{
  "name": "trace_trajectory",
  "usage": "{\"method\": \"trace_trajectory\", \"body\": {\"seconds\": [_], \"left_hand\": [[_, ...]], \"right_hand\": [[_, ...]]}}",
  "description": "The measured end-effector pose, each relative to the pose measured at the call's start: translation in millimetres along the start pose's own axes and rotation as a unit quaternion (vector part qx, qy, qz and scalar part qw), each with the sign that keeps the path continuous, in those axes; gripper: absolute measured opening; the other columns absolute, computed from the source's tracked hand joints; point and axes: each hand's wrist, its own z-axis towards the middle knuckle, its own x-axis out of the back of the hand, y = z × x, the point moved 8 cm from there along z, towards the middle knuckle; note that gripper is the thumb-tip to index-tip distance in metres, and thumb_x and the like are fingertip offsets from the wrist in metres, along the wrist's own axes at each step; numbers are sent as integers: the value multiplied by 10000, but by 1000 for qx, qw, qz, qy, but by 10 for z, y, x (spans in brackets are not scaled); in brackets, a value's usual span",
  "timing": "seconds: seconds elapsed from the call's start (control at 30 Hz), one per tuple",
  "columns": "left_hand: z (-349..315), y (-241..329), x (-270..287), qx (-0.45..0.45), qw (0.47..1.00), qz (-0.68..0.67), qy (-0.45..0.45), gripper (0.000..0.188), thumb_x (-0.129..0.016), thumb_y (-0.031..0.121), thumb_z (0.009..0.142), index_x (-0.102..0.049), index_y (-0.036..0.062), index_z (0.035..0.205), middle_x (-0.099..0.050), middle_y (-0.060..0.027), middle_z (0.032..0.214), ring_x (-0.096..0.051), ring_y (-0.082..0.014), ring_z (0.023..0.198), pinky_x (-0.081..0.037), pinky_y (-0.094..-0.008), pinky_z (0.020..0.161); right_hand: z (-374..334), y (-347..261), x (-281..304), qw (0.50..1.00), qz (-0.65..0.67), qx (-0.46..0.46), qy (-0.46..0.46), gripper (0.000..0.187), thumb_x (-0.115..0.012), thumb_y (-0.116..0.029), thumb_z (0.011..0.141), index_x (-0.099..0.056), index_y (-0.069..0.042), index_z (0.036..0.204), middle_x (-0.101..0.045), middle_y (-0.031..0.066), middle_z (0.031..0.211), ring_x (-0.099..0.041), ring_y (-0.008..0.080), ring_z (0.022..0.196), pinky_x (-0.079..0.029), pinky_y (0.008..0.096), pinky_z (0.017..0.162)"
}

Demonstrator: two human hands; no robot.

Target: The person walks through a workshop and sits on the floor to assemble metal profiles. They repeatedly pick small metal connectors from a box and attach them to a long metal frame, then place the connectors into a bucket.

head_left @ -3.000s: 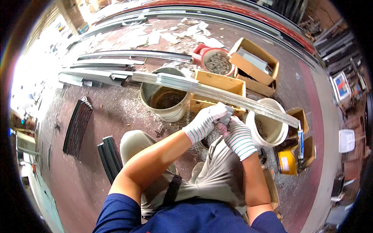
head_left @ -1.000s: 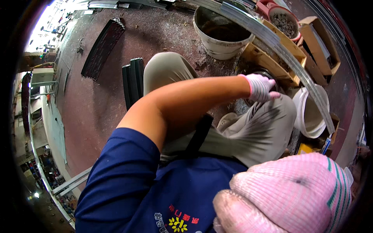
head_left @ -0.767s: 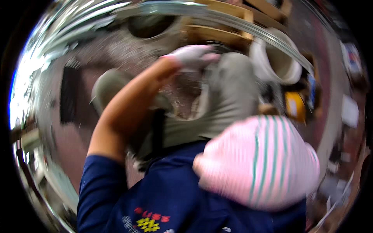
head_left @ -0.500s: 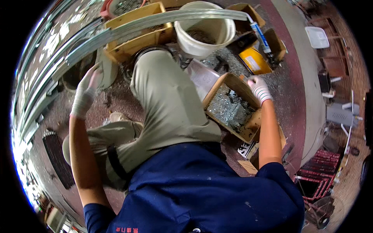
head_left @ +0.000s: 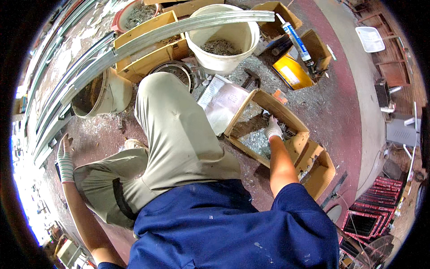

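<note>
My right hand (head_left: 272, 128), in a white knit glove, reaches down into an open cardboard box (head_left: 303, 134). It is among small shiny metal pieces (head_left: 257, 142) that lie in the box; its fingertips are partly hidden, so I cannot tell whether it grips any. Off to the left, my left hand (head_left: 66, 160), gloved the same way, hangs beside my bent knee with its fingers loosely apart and nothing in them. A sheet of paper or plastic (head_left: 219, 105) lies between my knee and the box.
Long metal profiles (head_left: 148, 39) stretch across the left and over a wooden box (head_left: 150, 58) and a white bucket (head_left: 221, 62). Another bucket (head_left: 118, 92) lies tipped. A hammer (head_left: 252, 77), a sealant cartridge (head_left: 295, 41) and a yellow box (head_left: 290, 72) lie beyond the cardboard box.
My right hand has gone from the box's far right edge down inside it. My left hand has moved down and outward to the left. The view has shifted slightly.
</note>
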Motion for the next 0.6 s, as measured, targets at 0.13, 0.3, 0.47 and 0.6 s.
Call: {"method": "trace_trajectory", "body": {"seconds": [0.13, 0.3, 0.47, 0.6], "left_hand": [[-82, 646, -642, -36, 976, 210, -37, 403, -513, 289, 1052, -592, 25, 1345, -653, -142, 1283, -604, -221, 1185, -420, -327, 1068], [-297, 455, -735, -34, 993, 99, -57, 355, -517, 231, 1056, -604, 30, 1335, -670, -138, 1229, -611, -192, 1154, -441, -334, 1044], [-120, 1270, -1520, -77, 992, 6, -102, 349, -568, 222, 1029, -622, 35, 1318, -671, -123, 1239, -615, -201, 1167, -438, -343, 1053], [-459, 2223, -1812, -169, 977, 14, -133, 323, -611, 110, 981, -637, 50, 1297, -670, -110, 1268, -615, -190, 1179, -482, -320, 1017]], "right_hand": [[139, 233, 36, 999, -31, -29, 19, 908, -733, -193, 802, -247, -103, 1564, -404, 183, 1520, -546, 355, 1277, -480, 424, 1042], [-46, 42, 178, 993, 102, -15, 48, 828, -765, -216, 803, -367, -64, 1513, -474, 191, 1472, -566, 332, 1262, -478, 399, 1038], [105, 650, -54, 781, 620, -5, 74, 635, -708, -120, 846, -467, -67, 1432, -640, 129, 1098, -667, 258, 845, -553, 363, 724], [-465, -644, 817, 565, 819, 59, -82, 257, -610, -183, 921, -584, -98, 1162, -667, 58, 864, -659, 198, 669, -559, 339, 570]]}}
